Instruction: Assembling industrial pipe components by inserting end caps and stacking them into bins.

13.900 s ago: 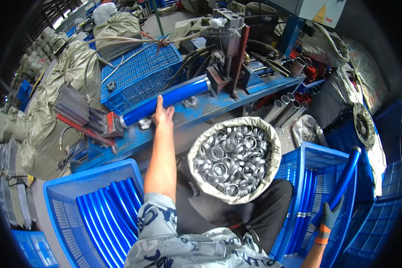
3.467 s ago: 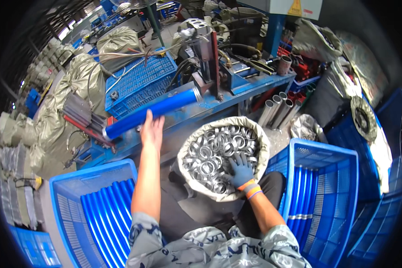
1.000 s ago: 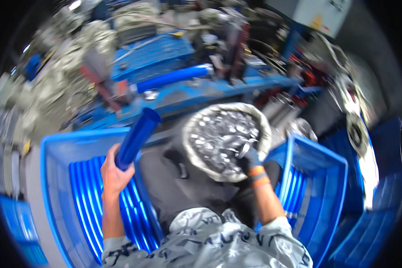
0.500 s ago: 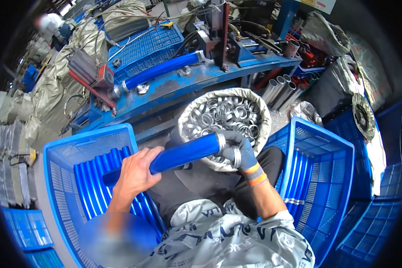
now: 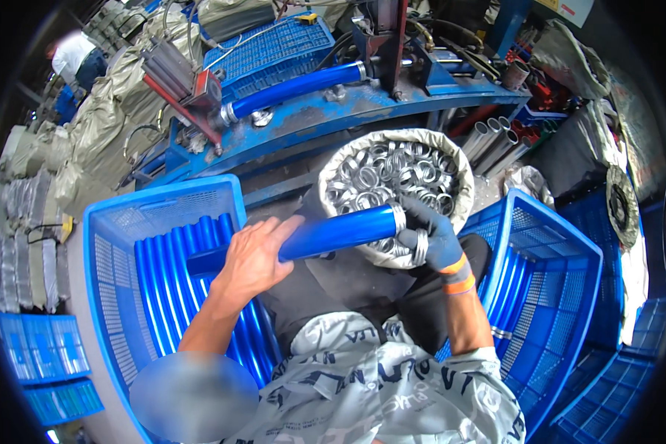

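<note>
My bare left hand (image 5: 257, 257) is wrapped round a shiny blue tube (image 5: 340, 234), which slants up to the right across my lap. At the tube's right end sits a silver metal ring (image 5: 399, 218). My right hand (image 5: 434, 235), in a grey-blue glove with an orange-banded cuff, has its fingers at that ring. A few more silver rings (image 5: 420, 248) are tucked in the gloved palm. Just beyond the tube stands a pale sack (image 5: 460, 185) full of such metal rings (image 5: 392, 172).
A blue crate (image 5: 96, 255) of blue tubes stands at my left, another (image 5: 586, 311) at my right. Ahead, a blue metal bench (image 5: 281, 140) carries a machine with a blue tube (image 5: 296, 89) lying in it. Bare metal pipes (image 5: 496, 140) lean beyond the sack. A person (image 5: 78, 59) is at the far left.
My view has shifted, so the scene sits further right and the bench higher. The tube lies a little flatter. Both hands keep their hold, the gloved one still at the ringed end.
</note>
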The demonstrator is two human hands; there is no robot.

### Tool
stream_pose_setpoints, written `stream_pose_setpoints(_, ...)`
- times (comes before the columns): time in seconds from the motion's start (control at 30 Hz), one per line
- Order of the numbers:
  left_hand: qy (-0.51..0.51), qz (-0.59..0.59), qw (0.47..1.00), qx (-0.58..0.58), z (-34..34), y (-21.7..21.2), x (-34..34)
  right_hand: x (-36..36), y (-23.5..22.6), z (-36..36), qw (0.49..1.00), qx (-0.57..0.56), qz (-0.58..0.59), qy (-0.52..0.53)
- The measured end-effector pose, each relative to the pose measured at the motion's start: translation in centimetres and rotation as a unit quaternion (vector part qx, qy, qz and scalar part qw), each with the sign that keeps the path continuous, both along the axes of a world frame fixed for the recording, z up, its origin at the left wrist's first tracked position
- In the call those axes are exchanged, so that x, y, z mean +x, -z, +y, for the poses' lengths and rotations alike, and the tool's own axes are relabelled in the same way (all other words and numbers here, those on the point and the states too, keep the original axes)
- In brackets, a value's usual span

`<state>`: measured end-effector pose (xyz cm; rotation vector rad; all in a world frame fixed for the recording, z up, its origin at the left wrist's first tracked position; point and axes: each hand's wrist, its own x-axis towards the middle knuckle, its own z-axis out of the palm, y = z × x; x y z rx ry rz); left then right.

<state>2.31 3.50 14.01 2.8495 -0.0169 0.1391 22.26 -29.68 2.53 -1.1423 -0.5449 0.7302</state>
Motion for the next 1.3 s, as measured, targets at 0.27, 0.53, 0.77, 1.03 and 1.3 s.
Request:
stream_pose_setpoints(0.27, 0.002, 0.005, 1.000, -0.022, -0.2, 0.0, 0.6, -0.3, 0.9, 0.0, 0.997, 0.064, 0.043, 0.013)
stream_pose_setpoints(0.53, 0.001, 0.006, 1.000, -0.021, 0.5, 0.5, 1.1, -0.3, 0.5, 0.5, 0.999, 0.016, 0.015, 0.035)
stream_pose_setpoints(0.77, -0.041, -0.020, 0.998, -0.042, -0.8, 2.6, 0.1, -0.7, -0.4, 1.0, 0.994, -0.034, -0.097, 0.038)
stream_pose_setpoints(1.03, -0.164, -0.134, 0.896, -0.391, -2.9, 4.1, 0.0, 0.6, 7.1, -1.8, 0.976, -0.097, 0.176, 0.088)
stream_pose_setpoints(1.3, -0.133, -0.214, 0.528, -0.811, -2.4, 9.2, -0.2, -1.9, 5.5, 0.7, 0.928, 0.209, 0.303, 0.059)
